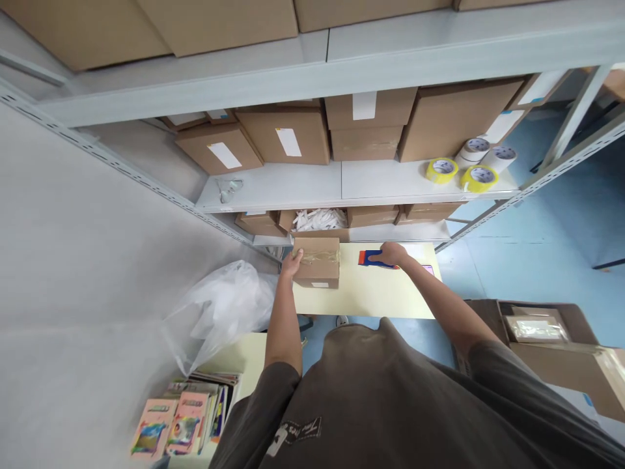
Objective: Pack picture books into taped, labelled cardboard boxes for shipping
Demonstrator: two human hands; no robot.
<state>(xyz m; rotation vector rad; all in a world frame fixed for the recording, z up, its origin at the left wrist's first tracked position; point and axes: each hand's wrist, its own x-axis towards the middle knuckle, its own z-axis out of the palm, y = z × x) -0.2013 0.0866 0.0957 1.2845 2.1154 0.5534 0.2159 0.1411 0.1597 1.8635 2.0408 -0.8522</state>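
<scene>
A taped cardboard box [319, 268] sits at the left end of a pale yellow table [375, 299], with shiny, wrinkled tape along its top and a white label on the side nearest me. My left hand [291, 264] grips the box's left edge, thumb over the top and the other fingers mostly hidden. To the right of the box, apart from it, my right hand [392, 254] is closed around a blue and orange tape dispenser [370, 258], held over or on the table; I cannot tell which.
Metal shelving [312, 88] rises behind the table, loaded with cardboard boxes [286, 133]. Tape rolls [478, 177] stand on its middle shelf. A phone [428, 269] lies at the table's right end. Left are a plastic bag [229, 303] and books [188, 417]; right, an open carton [551, 352].
</scene>
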